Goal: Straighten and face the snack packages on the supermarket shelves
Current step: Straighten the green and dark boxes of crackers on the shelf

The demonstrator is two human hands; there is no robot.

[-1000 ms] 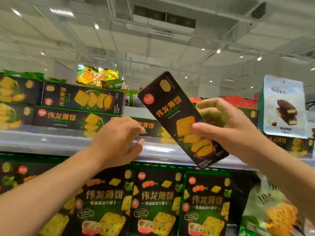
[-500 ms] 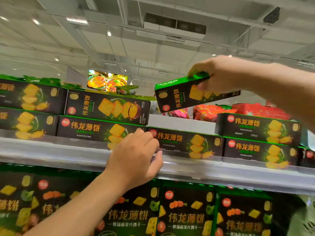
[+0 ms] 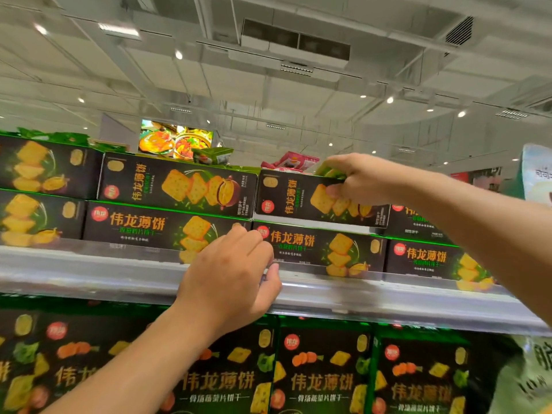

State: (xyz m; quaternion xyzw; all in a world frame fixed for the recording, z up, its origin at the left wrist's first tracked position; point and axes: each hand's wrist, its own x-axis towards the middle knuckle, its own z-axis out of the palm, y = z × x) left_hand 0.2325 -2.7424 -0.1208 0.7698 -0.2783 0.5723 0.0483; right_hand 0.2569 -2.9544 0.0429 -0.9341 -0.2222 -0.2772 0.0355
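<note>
Grey metal shelf with a clear plastic front lip runs under both hands. It carries black-and-green cardboard cracker boxes in two layers, long faces forward. Lower tier below the left hand: bigger upright black cracker boxes, faces out. Green snack bags lie on top of the stack, up-left of the left hand; a red snack bag sits just left of the right hand, behind the stack.

Right hand grips the top-layer black cracker box, fingers over its green top edge, thumb on the front face. That box sits tilted on the bottom-layer box, right end lower, just right of its neighbour box.

Left hand: fingers curled at the shelf lip, fingertips against the bottom-layer box front. Can't tell whether it grips anything.
</note>
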